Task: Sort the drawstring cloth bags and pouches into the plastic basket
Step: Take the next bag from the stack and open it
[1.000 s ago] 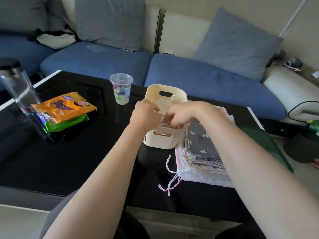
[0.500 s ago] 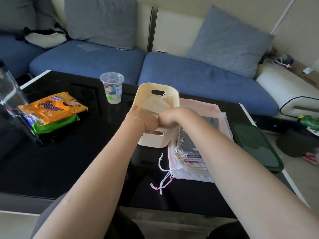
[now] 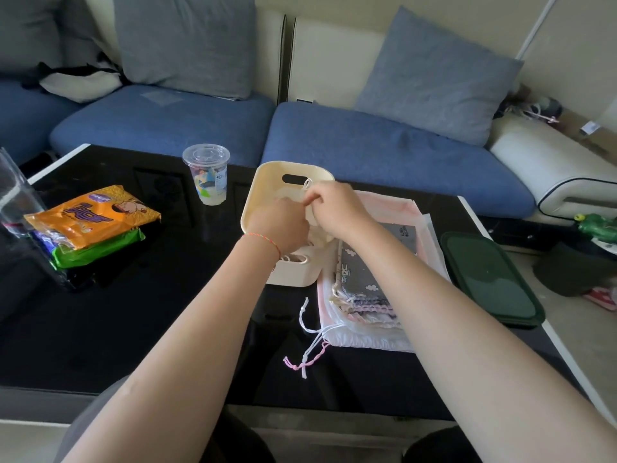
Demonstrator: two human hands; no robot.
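Glossy black glass forms the top of the desk, on which everything is laid. Nearest, loose white and pink drawstring cords are trailed from a flat stack of patterned cloth drawstring bags, set just right of the cream plastic basket. Over the basket, a pale cloth pouch is gripped by the curled fingers of the left hand, while its white cord is pinched by the right hand. An orange snack packet is seen at left, a lidded clear plastic cup beyond, and a blue sofa behind.
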